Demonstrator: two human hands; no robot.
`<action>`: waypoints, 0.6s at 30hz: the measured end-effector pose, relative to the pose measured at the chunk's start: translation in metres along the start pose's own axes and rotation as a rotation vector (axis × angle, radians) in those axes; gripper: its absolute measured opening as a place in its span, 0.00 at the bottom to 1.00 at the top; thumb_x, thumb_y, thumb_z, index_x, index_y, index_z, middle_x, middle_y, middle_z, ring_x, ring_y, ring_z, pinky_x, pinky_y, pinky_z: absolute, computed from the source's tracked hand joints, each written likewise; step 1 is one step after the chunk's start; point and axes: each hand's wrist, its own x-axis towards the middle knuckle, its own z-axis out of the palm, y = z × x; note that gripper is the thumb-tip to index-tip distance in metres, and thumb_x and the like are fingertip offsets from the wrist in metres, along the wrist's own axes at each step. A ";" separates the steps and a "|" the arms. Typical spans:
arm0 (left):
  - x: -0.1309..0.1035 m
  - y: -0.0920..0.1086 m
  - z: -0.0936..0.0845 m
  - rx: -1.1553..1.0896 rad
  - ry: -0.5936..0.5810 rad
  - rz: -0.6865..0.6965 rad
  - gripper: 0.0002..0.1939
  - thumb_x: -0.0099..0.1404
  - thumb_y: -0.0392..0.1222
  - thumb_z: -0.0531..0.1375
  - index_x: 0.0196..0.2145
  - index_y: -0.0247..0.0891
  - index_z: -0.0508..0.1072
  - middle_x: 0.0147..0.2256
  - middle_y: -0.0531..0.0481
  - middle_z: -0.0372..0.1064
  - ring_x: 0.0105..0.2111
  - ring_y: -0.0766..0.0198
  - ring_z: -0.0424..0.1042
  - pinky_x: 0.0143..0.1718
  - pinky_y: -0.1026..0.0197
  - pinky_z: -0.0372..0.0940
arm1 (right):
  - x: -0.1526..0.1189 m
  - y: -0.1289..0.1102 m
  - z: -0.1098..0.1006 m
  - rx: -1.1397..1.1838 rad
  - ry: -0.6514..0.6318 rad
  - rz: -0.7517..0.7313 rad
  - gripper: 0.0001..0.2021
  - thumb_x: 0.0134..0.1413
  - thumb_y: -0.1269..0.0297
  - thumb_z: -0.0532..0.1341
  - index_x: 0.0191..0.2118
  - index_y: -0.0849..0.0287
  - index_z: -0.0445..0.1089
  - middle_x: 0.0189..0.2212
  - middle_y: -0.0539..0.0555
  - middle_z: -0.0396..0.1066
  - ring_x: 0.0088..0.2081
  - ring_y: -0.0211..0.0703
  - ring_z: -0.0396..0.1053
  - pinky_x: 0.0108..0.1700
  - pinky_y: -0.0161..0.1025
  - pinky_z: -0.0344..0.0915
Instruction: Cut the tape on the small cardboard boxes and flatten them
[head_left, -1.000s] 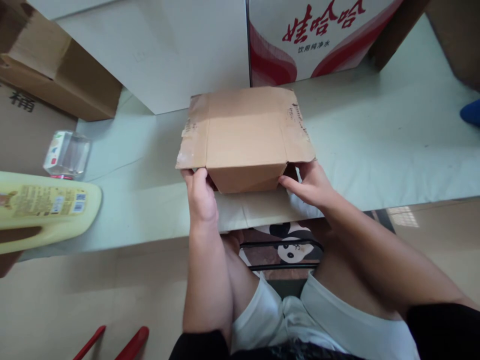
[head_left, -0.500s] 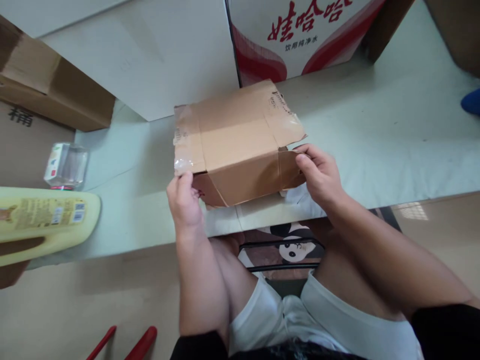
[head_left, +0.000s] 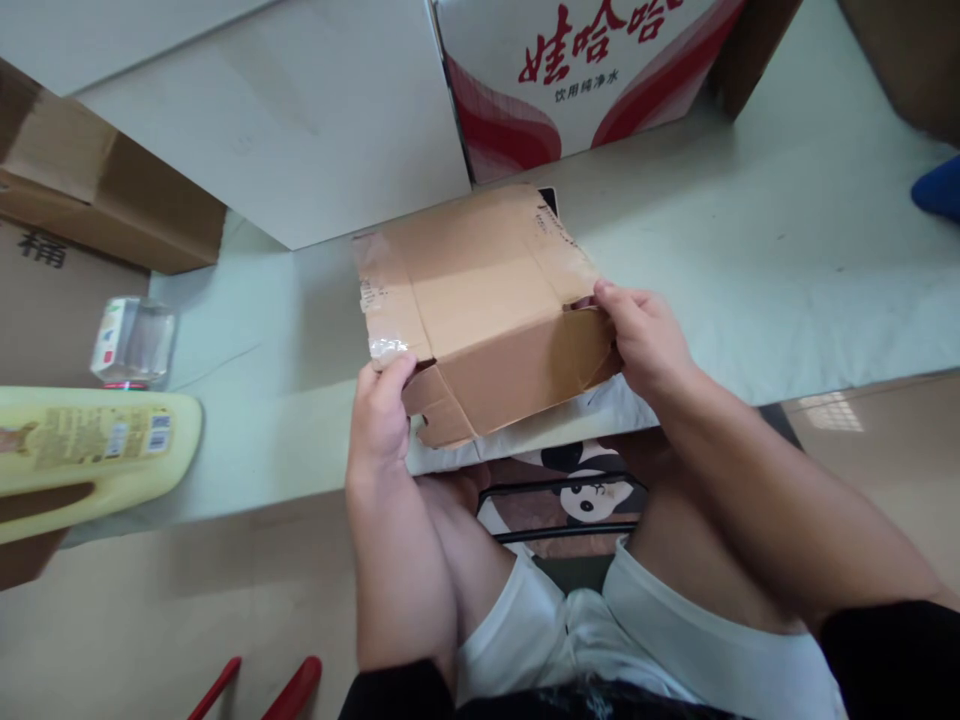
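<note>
A brown cardboard box (head_left: 480,290) with side flaps and shiny tape at its torn edges is held over the front of the table. My left hand (head_left: 381,415) grips its near left corner, thumb on top and fingers bent underneath. On the other side my right hand (head_left: 645,335) pinches the near right corner between thumb and fingers. The box's front panel hangs down toward me, creased near its left end. What lies under the box is mostly hidden; a small dark thing with a pale edge (head_left: 550,200) peeks out behind its far right corner.
Behind the box stand a large white box (head_left: 300,130) and a red-and-white printed carton (head_left: 585,80). To the left are a clear bottle (head_left: 135,340), a yellow jug (head_left: 97,450) and a brown carton (head_left: 112,190). Something blue (head_left: 937,200) shows at the right edge.
The cardboard box has shifted slightly toward me and its front panel faces me more. My left hand moved a little right; my right thumb now presses on the top flap's corner.
</note>
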 end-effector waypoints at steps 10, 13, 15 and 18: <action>-0.002 -0.002 -0.004 0.041 -0.028 -0.057 0.09 0.53 0.42 0.69 0.30 0.36 0.77 0.29 0.49 0.76 0.30 0.63 0.75 0.34 0.63 0.67 | -0.001 -0.006 0.005 0.029 0.006 0.023 0.23 0.49 0.42 0.65 0.23 0.57 0.62 0.20 0.46 0.59 0.22 0.33 0.56 0.24 0.34 0.53; -0.003 -0.004 -0.006 0.020 -0.104 0.022 0.08 0.53 0.43 0.69 0.29 0.38 0.77 0.31 0.48 0.77 0.35 0.60 0.76 0.39 0.62 0.69 | -0.001 -0.005 0.007 0.018 0.018 -0.003 0.22 0.50 0.41 0.64 0.25 0.56 0.64 0.21 0.48 0.63 0.25 0.37 0.63 0.27 0.36 0.59; -0.004 -0.005 -0.005 -0.012 -0.149 0.091 0.08 0.52 0.44 0.69 0.26 0.39 0.75 0.31 0.48 0.77 0.39 0.57 0.77 0.43 0.61 0.70 | 0.000 -0.002 0.007 0.048 0.044 -0.017 0.20 0.49 0.43 0.65 0.28 0.56 0.68 0.24 0.49 0.68 0.29 0.40 0.68 0.31 0.38 0.64; 0.000 -0.004 0.001 -0.095 -0.072 0.167 0.13 0.56 0.52 0.64 0.24 0.39 0.73 0.27 0.48 0.73 0.41 0.54 0.77 0.42 0.59 0.71 | 0.000 0.001 0.006 0.130 0.069 -0.049 0.18 0.48 0.44 0.66 0.31 0.54 0.70 0.27 0.51 0.71 0.31 0.43 0.71 0.32 0.41 0.69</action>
